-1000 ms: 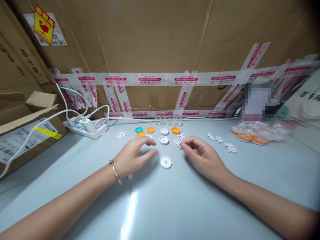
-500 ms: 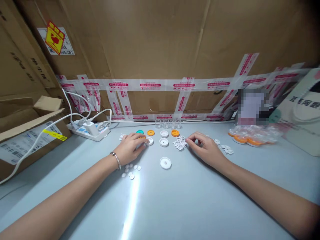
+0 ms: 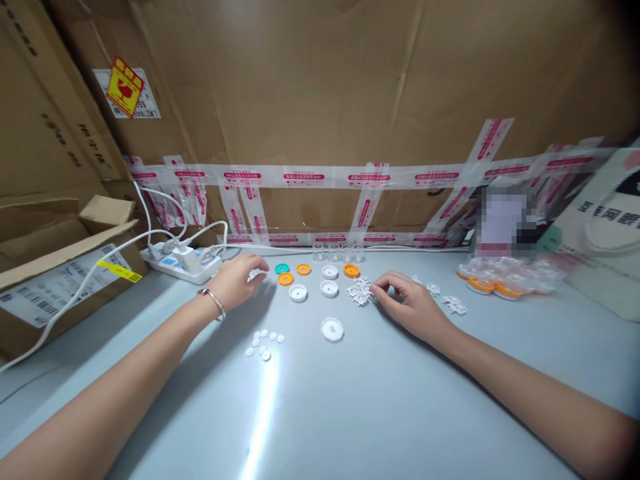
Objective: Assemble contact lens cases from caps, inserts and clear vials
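Observation:
My left hand point(image 3: 239, 279) hovers at the left with its fingers curved and apart, at some small white pieces point(image 3: 256, 273) partly hidden by the fingertips. My right hand point(image 3: 407, 300) has thumb and forefinger together at the edge of a pile of white openwork plastic pieces point(image 3: 359, 291); whether a piece is pinched there is hidden. Between the hands lie a teal ring point(image 3: 282, 269), orange rings point(image 3: 285, 279), white round cups point(image 3: 298, 293) and an orange cup point(image 3: 351, 270). Nearer me are a larger white round part point(image 3: 332, 329) and several small white gears point(image 3: 266, 355).
Clear plastic cylinders point(image 3: 333, 252) stand in a row along the back. More white pieces point(image 3: 454, 305) lie beyond my right hand, beside clear and orange parts point(image 3: 500, 283). A power strip point(image 3: 186, 267) with cables and an open cardboard box point(image 3: 65, 267) are at the left.
My left hand has moved left, away from the white cup and the orange ring, which now show fully. My right hand stays at the openwork pile. The view has tilted slightly.

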Action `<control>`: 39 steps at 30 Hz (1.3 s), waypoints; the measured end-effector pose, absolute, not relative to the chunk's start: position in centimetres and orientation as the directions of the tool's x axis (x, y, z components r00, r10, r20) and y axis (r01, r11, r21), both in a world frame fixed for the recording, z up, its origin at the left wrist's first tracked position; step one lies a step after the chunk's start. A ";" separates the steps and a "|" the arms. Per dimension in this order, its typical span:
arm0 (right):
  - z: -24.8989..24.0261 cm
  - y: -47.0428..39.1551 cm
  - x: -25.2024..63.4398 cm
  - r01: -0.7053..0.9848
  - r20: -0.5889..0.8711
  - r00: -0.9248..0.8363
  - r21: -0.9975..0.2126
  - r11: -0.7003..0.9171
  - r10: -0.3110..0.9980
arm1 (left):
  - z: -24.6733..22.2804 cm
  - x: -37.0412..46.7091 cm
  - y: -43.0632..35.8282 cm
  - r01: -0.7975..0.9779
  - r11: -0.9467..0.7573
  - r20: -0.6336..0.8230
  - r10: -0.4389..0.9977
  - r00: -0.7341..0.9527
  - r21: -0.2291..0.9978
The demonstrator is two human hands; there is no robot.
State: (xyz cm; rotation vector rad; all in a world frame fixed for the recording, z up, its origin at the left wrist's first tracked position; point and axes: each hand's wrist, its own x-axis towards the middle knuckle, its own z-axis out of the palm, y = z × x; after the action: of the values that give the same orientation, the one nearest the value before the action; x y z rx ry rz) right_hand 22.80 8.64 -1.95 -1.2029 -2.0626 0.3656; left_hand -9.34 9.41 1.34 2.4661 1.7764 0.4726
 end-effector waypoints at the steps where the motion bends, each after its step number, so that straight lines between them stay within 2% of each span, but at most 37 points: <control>1: -2.0 8.6 22.8 0.646 0.430 -0.313 -0.558 0.522 0.847 | 1.6 -9.9 9.5 0.915 -0.330 0.150 0.942 0.302 0.233; 4: -2.0 8.6 22.8 0.647 0.421 -0.311 -0.563 0.514 0.852 | 2.4 -10.7 8.9 0.883 -0.376 -0.041 0.915 0.402 0.282; 8: -1.9 8.6 22.7 0.645 0.420 -0.316 -0.563 0.517 0.851 | 3.1 -9.6 7.1 0.791 -0.420 -0.242 0.794 0.557 0.445; 10: -1.9 8.6 22.7 0.644 0.425 -0.314 -0.562 0.519 0.849 | 3.1 -8.8 6.6 0.778 -0.416 -0.281 0.766 0.579 0.471; 16: -2.0 8.7 22.8 0.636 0.436 -0.314 -0.562 0.528 0.843 | 2.6 -7.8 6.6 0.827 -0.366 -0.285 0.813 0.507 0.428; 19: -1.9 8.5 22.8 0.631 0.437 -0.303 -0.574 0.522 0.847 | 2.8 -7.6 6.3 0.827 -0.398 -0.254 0.818 0.516 0.397; 22: -1.5 7.6 22.2 0.589 0.453 -0.331 -0.587 0.556 0.828 | 3.0 -7.1 5.8 0.844 -0.437 -0.222 0.830 0.512 0.311; 25: -1.2 6.1 21.1 0.523 0.448 -0.429 -0.584 0.621 0.784 | 3.0 -6.4 5.3 0.884 -0.430 -0.211 0.861 0.463 0.185; 29: -1.5 4.6 19.5 0.506 0.354 -0.560 -0.570 0.648 0.749 | 2.8 -5.5 4.8 0.918 -0.393 -0.167 0.903 0.397 0.056; 31: -1.9 4.4 19.0 0.517 0.303 -0.594 -0.566 0.642 0.745 | 2.7 -4.7 4.7 0.893 -0.440 -0.081 0.891 0.447 0.089; 36: -2.2 4.7 18.6 0.541 0.253 -0.606 -0.564 0.624 0.754 | 1.1 -2.5 4.2 0.695 -0.643 0.240 0.765 0.597 0.320; 39: -2.2 4.8 18.6 0.536 0.256 -0.614 -0.559 0.633 0.746 | -0.3 -1.7 4.3 0.636 -0.694 0.322 0.720 0.615 0.337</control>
State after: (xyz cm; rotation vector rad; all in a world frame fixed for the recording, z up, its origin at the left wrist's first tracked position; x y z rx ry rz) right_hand 18.57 4.77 -2.18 -1.0070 -2.3842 0.6013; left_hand -1.66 4.26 -0.28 2.6494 1.1248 0.6542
